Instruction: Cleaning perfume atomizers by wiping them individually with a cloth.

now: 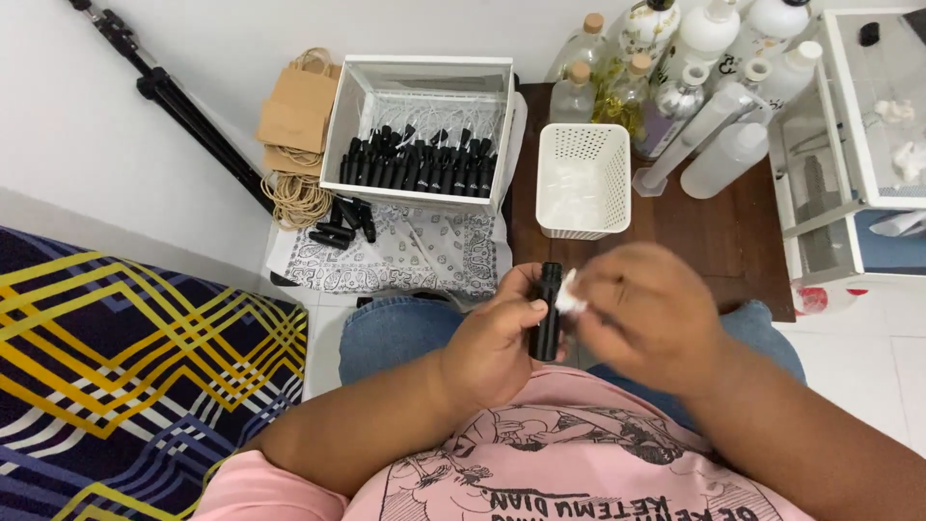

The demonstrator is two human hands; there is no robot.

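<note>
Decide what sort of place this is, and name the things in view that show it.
Probably a room at home used as a small bottling workspace: a person sits on the tiled floor by a patterned mattress, with a white box of black tubes and many bottles.

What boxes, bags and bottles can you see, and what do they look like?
White box: top middle, square, full of black tubes.
Brown paper bags: left of it, flat, against the wall.
White basket: right of the box, dotted with holes.
Bottles: top right, clear and white, some corked.
</note>
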